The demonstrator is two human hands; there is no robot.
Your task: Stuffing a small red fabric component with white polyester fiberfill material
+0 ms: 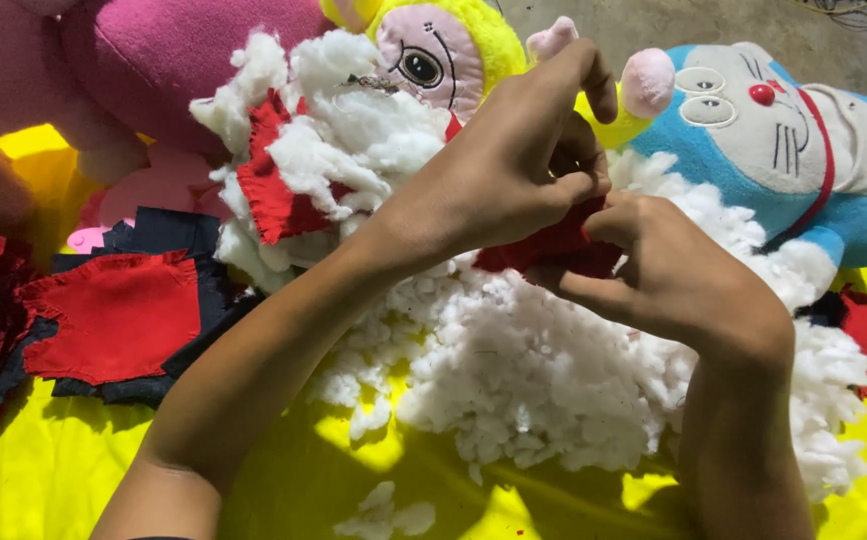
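Centrally, a small red fabric piece (554, 250) sits pinched between both hands above a heap of white stuffing (514, 370). Left hand (514, 165) fingers curl shut on its top; right hand (674, 280) fingers grip its lower edge. Beyond lie a blue cat plush (784, 150), a yellow-hooded plush (434, 50), red cloth pieces (119, 315) and the yellow sheet (54, 480).

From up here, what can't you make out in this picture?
- Red cloth: mostly hidden by the left hand and right hand; its shape is unclear.
- Fingertips of both hands: tucked into the cloth, grip unclear.
- Pink plush: cut off by the top edge.
- Blue plush: body cut off by the right edge.
- Yellow sheet: middle buried under white stuffing.
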